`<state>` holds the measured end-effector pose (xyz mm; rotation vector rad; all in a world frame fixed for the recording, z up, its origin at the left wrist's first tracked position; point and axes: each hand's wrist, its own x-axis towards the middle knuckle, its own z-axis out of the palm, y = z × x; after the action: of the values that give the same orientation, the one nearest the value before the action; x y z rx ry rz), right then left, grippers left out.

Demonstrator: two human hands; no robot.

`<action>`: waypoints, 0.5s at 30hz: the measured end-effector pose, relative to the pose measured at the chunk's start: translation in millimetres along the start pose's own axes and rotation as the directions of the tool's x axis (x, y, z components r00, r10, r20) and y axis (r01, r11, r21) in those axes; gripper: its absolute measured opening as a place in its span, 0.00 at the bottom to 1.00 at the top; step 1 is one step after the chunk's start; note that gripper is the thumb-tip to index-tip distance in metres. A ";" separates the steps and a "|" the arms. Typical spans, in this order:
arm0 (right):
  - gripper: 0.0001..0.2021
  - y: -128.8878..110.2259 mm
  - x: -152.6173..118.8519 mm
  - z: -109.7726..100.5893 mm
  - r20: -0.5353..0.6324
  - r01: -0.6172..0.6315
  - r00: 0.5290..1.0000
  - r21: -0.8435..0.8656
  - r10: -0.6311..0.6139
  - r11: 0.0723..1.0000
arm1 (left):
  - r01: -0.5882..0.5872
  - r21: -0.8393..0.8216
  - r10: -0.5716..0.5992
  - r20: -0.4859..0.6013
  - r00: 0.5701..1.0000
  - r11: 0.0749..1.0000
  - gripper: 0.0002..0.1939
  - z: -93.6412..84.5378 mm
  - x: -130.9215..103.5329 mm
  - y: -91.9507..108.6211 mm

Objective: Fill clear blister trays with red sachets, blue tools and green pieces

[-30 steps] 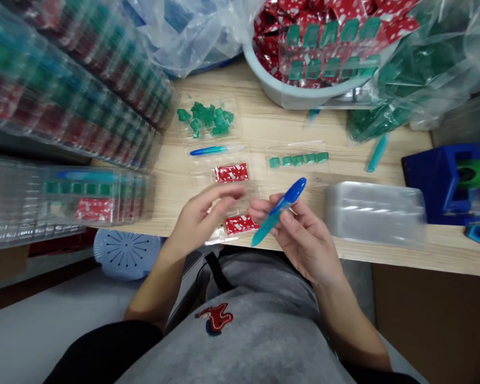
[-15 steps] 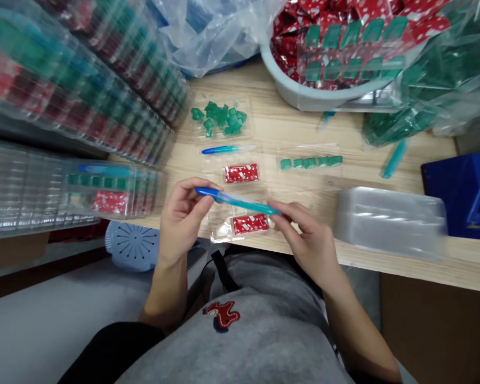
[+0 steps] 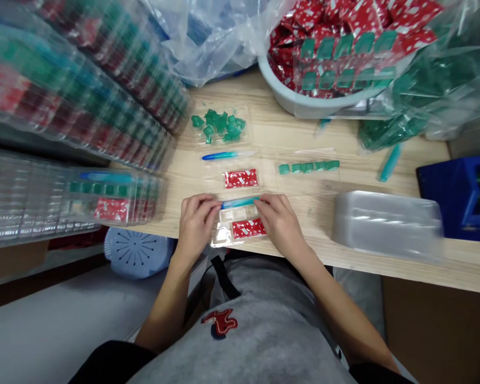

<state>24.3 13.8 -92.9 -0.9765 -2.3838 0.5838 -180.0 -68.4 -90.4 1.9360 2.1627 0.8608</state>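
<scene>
My left hand [image 3: 198, 218] and right hand [image 3: 280, 217] pinch the blue pen [image 3: 240, 202] by its ends, over the tray [image 3: 226, 217] nearest me. Long axis runs left-right, dark blue end left. Fingertips hide both tips.

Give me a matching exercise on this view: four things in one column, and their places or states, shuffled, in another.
Things
1. Nearest pen-shaped stick
2. Bowl
3. Tape dispenser
4. Small green pieces left of the bowl

Places and states
A. Blue-bodied, at the table's right
B. Heaped in a clear tray
C. Between left hand and right hand
D. Full of red packets

Pairs: 1-C, 2-D, 3-A, 4-B
</scene>
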 end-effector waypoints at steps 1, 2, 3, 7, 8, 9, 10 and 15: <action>0.13 -0.7 -0.5 -0.2 0.014 -0.004 1.000 0.000 0.004 1.000 | -0.011 0.006 0.011 0.013 1.000 1.000 0.08 -0.4 0.7 -1.1; 0.13 -1.8 -1.0 -1.1 0.022 -0.009 1.000 0.010 0.009 1.000 | -0.019 0.010 0.019 0.019 1.000 1.000 0.08 -0.8 1.3 -2.0; 0.13 -3.0 -1.4 -2.8 0.022 -0.016 1.000 0.030 0.015 0.999 | -0.022 0.013 0.022 0.020 1.000 1.000 0.09 -1.2 1.6 -2.5; 0.13 -6.8 -3.7 -22.0 -0.038 -0.045 0.998 0.083 0.048 0.996 | -0.007 0.000 0.007 -0.027 1.000 1.000 0.08 -2.0 3.1 -0.7; 0.13 -6.0 -4.3 -31.2 -0.074 -0.048 0.996 0.069 0.053 0.996 | -0.015 -0.004 0.015 -0.044 0.999 1.000 0.08 -2.5 4.2 0.7; 0.12 -4.1 -4.7 -42.8 -0.115 -0.049 0.992 0.046 0.054 0.998 | -0.031 -0.007 0.031 -0.061 0.998 0.999 0.07 -3.2 5.7 2.3; 0.11 -0.9 -4.9 -57.0 -0.163 -0.050 0.985 0.016 0.052 0.999 | -0.054 -0.009 0.053 -0.079 0.995 0.999 0.06 -3.9 7.6 4.2; 0.07 25.4 8.4 -165.3 -0.410 -0.124 0.911 -0.179 0.040 0.976 | -0.084 -0.067 0.078 -0.093 0.993 0.994 0.10 -4.5 19.7 14.3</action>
<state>129.2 69.2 25.4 -1.1629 -2.0615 0.1440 -173.0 -51.0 -74.3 2.0001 2.0832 1.0429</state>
